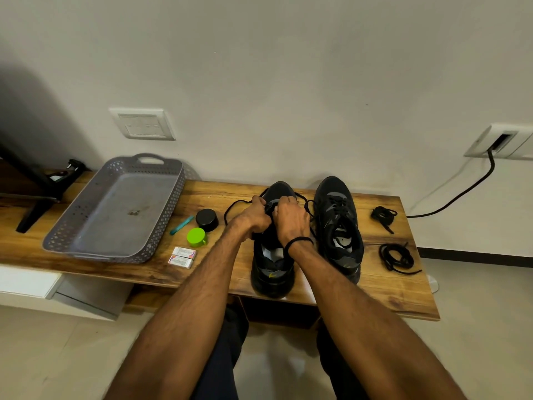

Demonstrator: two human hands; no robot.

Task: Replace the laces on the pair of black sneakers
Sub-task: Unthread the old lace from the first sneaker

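Fingers (258, 201) of my left hand (255, 217) and right hand (292, 220) curl, pinching lace (239, 202) over shoe (281, 189) | shoe lies lengthwise, toe to wall (288, 82), heel at table (219, 194) near edge | second shoe (337, 223) just right, open room left

- Basket (109, 226) on the bench (389, 293), at my left.
- Left sneaker (272, 272) beside right sneaker (337, 220), before me.
- Far lace bundle (383, 214) behind near lace bundle (395, 257), at my right.

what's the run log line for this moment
step: lacing sneaker | left-hand grip: on lace | right-hand grip: on lace | loose laces: bench
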